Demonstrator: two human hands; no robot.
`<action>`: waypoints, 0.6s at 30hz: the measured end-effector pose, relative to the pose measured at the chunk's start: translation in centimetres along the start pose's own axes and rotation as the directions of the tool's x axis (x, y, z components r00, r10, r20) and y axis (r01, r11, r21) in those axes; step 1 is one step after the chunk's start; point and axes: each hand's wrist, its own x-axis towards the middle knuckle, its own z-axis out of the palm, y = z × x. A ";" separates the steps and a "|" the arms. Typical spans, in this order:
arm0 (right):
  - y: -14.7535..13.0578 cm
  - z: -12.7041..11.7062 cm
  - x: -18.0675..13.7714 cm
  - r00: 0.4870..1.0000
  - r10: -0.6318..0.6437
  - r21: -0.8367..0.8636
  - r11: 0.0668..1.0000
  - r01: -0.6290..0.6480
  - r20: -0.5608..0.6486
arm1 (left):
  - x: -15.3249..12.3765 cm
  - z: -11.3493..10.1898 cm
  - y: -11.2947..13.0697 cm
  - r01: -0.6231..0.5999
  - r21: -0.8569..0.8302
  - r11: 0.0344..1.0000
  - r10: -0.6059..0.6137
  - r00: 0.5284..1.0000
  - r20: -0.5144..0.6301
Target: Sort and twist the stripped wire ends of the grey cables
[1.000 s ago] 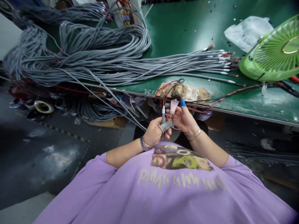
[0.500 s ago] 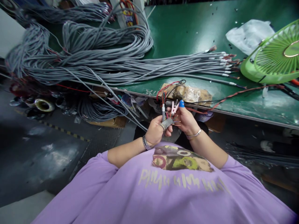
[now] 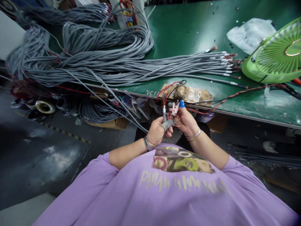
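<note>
Both hands meet just below the front edge of the green bench (image 3: 258,103). My left hand (image 3: 158,131), its thumb wrapped in grey tape, is closed round the end of a grey cable (image 3: 164,112) whose thin coloured wires fan out at the top. My right hand (image 3: 185,121), a blue cap on one fingertip, pinches a small pink clip (image 3: 174,108) beside those wires. Red and black leads (image 3: 171,86) run from the clip area up onto the bench.
A big pile of grey cables (image 3: 98,53) covers the bench's left and middle, their stripped ends (image 3: 225,62) pointing right. A green fan (image 3: 275,56) and a clear plastic bag (image 3: 249,31) lie at the right. More cable coils and a tape roll (image 3: 44,106) sit under the bench at left.
The pink clip, blurred and wide a second ago, now sits narrow and still in my right fingers, closer to the cable's wires. Both hands stayed in the same place.
</note>
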 end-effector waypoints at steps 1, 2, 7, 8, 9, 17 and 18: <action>0.1 -0.1 0.0 1.000 -0.004 -0.002 1.000 0.004 0.012 | -0.1 0.0 0.0 0.000 -0.001 1.000 0.000 1.000 0.001; 0.1 -0.2 0.0 0.999 -0.011 -0.007 1.000 0.012 0.030 | -0.1 0.0 0.1 -0.001 -0.001 1.000 0.001 1.000 0.003; 0.3 -0.7 -0.2 0.995 -0.012 -0.051 0.999 0.017 0.102 | -0.9 0.0 0.5 -0.002 -0.007 1.000 0.002 1.000 -0.002; 0.2 -0.8 -0.3 0.994 -0.005 -0.056 0.998 0.011 0.110 | -1.1 -0.1 0.5 -0.001 -0.012 1.000 0.001 1.000 -0.005; 0.1 -0.8 -0.4 0.993 0.002 -0.059 0.998 0.005 0.118 | -1.3 -0.1 0.6 -0.001 -0.020 1.000 0.001 1.000 -0.010; -0.4 -0.9 -0.9 0.994 -0.046 -0.101 0.993 0.056 0.101 | -1.5 0.1 1.1 -0.035 -0.088 0.995 0.029 0.997 -0.070; -0.4 -0.9 -0.9 0.994 -0.051 -0.108 0.992 0.062 0.101 | -1.4 0.1 1.1 -0.039 -0.092 0.995 0.033 0.997 -0.069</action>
